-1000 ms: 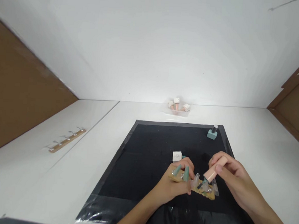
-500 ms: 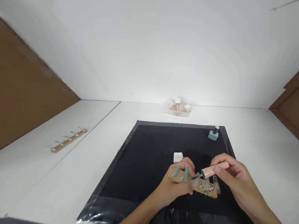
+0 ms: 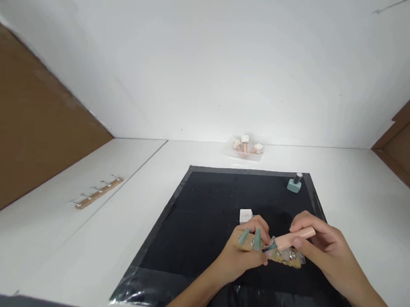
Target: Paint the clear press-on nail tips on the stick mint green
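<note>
My left hand (image 3: 241, 259) is closed on a wooden strip (image 3: 284, 258) that carries several false nails; two of them (image 3: 251, 237) are teal, the others clear. My right hand (image 3: 319, 250) pinches the peach handle of a nail polish brush (image 3: 292, 239), lying almost level, with its dark tip against a clear nail near the middle of the strip. Both hands hover low over the black mat (image 3: 203, 219). A small white square bottle (image 3: 245, 215) stands just behind my left hand.
A teal polish bottle with a dark cap (image 3: 294, 183) stands at the mat's far right corner. A clear tray of small bottles (image 3: 246, 148) sits by the white wall. Another wooden strip with clips (image 3: 99, 192) lies on the white table at left. Brown boards flank both sides.
My right hand has lowered the brush handle from steeply tilted to nearly level and shifted its tip left along the strip. My left hand keeps its hold on the strip.
</note>
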`<state>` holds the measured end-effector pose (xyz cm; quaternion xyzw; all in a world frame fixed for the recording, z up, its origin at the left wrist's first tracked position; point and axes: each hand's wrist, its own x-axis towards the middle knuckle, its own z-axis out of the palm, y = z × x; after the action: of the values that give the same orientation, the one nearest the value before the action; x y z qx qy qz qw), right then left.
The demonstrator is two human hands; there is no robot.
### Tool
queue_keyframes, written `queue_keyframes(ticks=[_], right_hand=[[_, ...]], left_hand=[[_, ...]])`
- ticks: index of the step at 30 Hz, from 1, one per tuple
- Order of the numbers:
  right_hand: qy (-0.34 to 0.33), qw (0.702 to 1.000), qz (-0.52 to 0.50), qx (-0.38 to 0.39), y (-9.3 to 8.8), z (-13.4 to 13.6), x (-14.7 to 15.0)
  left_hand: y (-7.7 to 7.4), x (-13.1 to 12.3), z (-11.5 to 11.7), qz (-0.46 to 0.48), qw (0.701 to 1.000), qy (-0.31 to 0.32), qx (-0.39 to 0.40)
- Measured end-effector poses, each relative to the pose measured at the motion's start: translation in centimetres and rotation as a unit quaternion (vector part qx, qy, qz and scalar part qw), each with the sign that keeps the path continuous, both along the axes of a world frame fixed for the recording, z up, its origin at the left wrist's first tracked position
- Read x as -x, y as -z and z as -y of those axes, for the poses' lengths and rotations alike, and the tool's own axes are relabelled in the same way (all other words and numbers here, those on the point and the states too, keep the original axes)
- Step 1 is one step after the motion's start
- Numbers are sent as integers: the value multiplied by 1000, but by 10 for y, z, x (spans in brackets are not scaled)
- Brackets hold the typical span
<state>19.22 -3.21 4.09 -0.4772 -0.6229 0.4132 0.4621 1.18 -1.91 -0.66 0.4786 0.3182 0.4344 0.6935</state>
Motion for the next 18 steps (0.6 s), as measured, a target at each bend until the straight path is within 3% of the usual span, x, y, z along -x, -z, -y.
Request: queue_keyframes(ticks=[18], right_hand=[[-12, 985, 63, -160, -7, 1, -4]], left_hand=[[1, -2, 1, 24, 1000, -6, 3]])
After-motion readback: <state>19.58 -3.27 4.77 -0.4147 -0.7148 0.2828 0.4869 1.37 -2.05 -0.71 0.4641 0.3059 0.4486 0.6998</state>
